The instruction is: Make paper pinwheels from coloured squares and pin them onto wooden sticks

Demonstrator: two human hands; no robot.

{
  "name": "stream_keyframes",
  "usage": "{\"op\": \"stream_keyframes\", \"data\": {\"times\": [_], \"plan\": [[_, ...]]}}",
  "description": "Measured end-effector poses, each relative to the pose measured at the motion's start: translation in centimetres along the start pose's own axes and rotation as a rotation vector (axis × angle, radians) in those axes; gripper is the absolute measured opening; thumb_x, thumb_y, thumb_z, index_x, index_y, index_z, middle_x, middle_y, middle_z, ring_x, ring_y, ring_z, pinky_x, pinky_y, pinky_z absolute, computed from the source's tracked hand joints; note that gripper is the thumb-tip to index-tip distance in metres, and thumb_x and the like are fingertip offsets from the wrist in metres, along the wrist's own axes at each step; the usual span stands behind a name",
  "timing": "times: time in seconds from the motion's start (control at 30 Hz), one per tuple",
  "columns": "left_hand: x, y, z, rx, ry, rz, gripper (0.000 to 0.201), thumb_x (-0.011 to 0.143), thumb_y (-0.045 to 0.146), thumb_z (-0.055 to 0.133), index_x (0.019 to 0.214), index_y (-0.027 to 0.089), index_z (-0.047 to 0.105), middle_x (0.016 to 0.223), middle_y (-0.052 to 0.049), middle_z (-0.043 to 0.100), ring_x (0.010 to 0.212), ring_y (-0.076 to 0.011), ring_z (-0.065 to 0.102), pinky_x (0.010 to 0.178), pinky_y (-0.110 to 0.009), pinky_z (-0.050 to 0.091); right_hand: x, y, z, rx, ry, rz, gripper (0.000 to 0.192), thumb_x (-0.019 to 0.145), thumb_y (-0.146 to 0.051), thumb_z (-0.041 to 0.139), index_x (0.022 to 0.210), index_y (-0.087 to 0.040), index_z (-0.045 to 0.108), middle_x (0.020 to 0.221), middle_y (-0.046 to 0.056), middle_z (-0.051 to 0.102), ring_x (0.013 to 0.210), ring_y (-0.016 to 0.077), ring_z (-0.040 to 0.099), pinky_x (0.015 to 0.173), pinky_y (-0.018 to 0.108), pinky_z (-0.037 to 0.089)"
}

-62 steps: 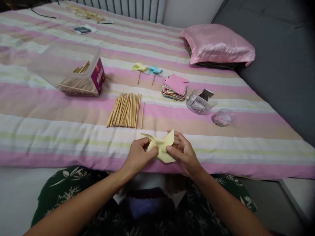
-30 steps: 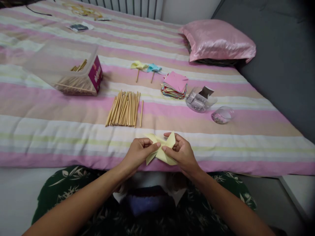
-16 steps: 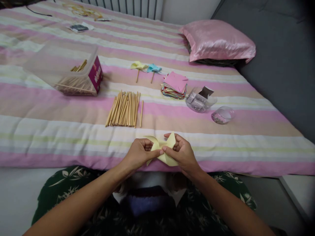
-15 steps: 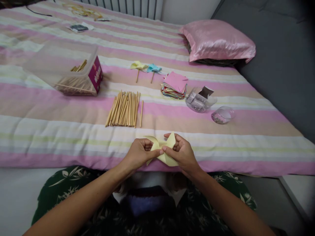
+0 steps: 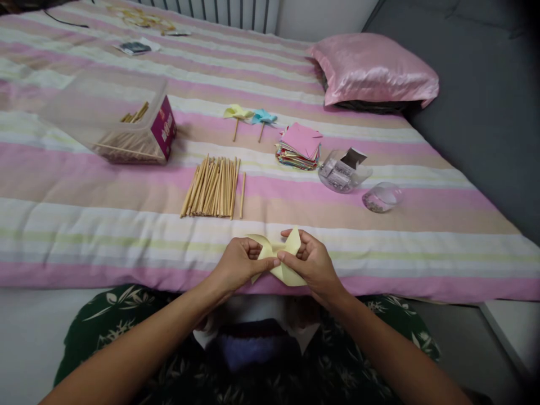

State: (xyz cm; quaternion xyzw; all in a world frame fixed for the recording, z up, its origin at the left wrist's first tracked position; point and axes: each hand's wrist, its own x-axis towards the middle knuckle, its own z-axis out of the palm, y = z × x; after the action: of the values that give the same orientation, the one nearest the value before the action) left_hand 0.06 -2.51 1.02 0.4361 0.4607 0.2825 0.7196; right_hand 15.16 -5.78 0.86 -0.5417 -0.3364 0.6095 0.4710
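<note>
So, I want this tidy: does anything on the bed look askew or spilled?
Nothing looks spilled. One stick lies just right of the bunch of sticks, with a small gap, so it looks slightly stray.

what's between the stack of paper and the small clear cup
In the head view, a clear plastic tub with a dark flap sits between the paper stack and the cup.

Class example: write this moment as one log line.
left hand: pinching yellow paper; right hand: pinching same paper; beyond: stick pile, loose stick
</note>
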Motion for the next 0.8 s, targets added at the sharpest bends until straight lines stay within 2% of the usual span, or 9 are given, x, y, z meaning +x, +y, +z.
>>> {"op": "stream_keyframes", "data": {"times": [0.27,0.57,0.7,0.8], "plan": [[-0.33,0.54,0.17,-0.002,0.014,0.033,0.017,0.055,0.022,0.079,0.055,0.014,0.064,0.052,0.002,0.059,0.048,-0.0076,0.050,0.049,-0.020,0.038,0.12,0.04,-0.03,-0.005,0.012,-0.008,0.044,0.061,-0.027,0.074,0.099,-0.020,0.053,0.066,-0.004,0.060,0.054,0.0094,0.056,0.053,0.023,0.046],[-0.26,0.22,-0.04,-0.045,0.013,-0.001,0.016,0.055,0.023,0.079,0.060,0.014,0.067,0.058,0.000,0.064,0.052,-0.0094,0.054,0.052,-0.021,0.041,-0.01,0.03,-0.02,0.006,-0.006,-0.023,0.042,0.063,-0.031,0.075,0.098,-0.021,0.053,0.069,-0.003,0.062,0.057,0.0106,0.059,0.056,0.023,0.047],[-0.42,0.47,0.02,-0.102,0.018,-0.019,0.018,0.056,0.025,0.078,0.067,0.014,0.069,0.066,-0.002,0.068,0.056,-0.0107,0.058,0.056,-0.022,0.044,-0.01,-0.03,-0.08,-0.002,-0.057,-0.073,0.042,0.065,-0.034,0.074,0.097,-0.021,0.052,0.076,0.000,0.065,0.063,0.0132,0.061,0.060,0.026,0.048],[-0.45,0.60,-0.02,-0.146,0.042,-0.021,0.021,0.057,0.027,0.079,0.069,0.014,0.069,0.066,-0.002,0.069,0.057,-0.0111,0.059,0.056,-0.022,0.043,-0.12,-0.12,-0.21,-0.095,-0.083,-0.166,0.043,0.068,-0.035,0.071,0.102,-0.021,0.049,0.084,0.004,0.066,0.072,0.0164,0.062,0.066,0.030,0.048]]}}
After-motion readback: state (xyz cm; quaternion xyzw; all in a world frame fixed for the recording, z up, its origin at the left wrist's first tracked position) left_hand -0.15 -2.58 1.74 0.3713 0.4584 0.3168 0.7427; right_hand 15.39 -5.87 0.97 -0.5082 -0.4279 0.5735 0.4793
